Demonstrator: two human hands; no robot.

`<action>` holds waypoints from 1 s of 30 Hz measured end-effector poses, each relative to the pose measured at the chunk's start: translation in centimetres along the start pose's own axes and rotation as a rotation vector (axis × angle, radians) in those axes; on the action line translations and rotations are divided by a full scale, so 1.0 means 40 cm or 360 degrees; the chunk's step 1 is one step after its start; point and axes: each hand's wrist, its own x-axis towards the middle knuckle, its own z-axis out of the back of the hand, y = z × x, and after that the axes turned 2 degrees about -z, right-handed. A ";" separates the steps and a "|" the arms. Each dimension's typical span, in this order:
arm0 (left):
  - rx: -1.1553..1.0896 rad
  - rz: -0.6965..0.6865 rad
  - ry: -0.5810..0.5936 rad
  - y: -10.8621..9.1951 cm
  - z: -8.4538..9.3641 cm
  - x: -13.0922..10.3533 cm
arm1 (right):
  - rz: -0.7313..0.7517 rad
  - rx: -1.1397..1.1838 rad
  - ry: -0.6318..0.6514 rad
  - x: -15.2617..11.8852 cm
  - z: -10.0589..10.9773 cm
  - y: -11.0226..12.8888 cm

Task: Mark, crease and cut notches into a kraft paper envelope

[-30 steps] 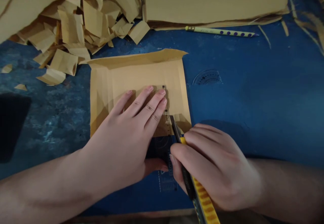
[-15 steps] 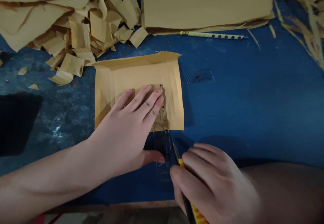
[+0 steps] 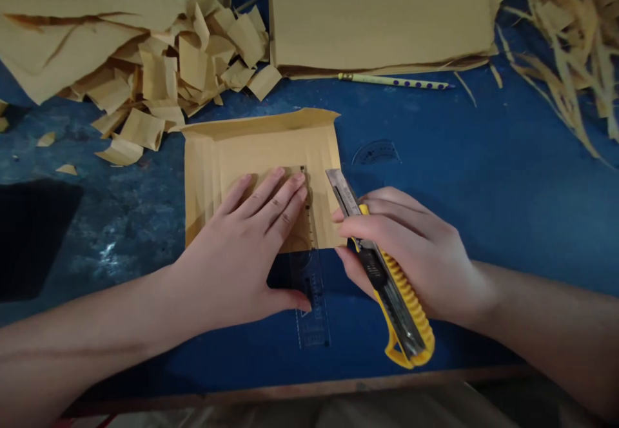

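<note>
A creased brown paper sheet [image 3: 261,147] lies on the blue table, its far edge folded up. My left hand [image 3: 242,247] is spread flat, fingers apart, pressing a clear ruler [image 3: 312,286] that runs across the paper and past its near edge. My right hand [image 3: 411,241] is closed around a yellow utility knife [image 3: 403,292], whose metal tip is raised at the right part of the paper. The fingertips of my right hand are near the paper's right edge.
Cut paper pieces [image 3: 193,60] are heaped at the upper left beside larger sheets. A paper stack [image 3: 387,15] lies at the top, with a pencil [image 3: 396,82] before it. A clear protractor [image 3: 376,152] rests right of the sheet. Paper strips [image 3: 575,48] lie upper right.
My right hand has moved up and away from me with the knife, from below the paper to its right edge. My left hand still presses the ruler. The view has shifted slightly.
</note>
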 end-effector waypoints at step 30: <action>0.0453 0.0758 0.0049 -0.019 0.065 -0.074 | -0.0202 0.0110 0.0112 -0.015 -0.004 -0.007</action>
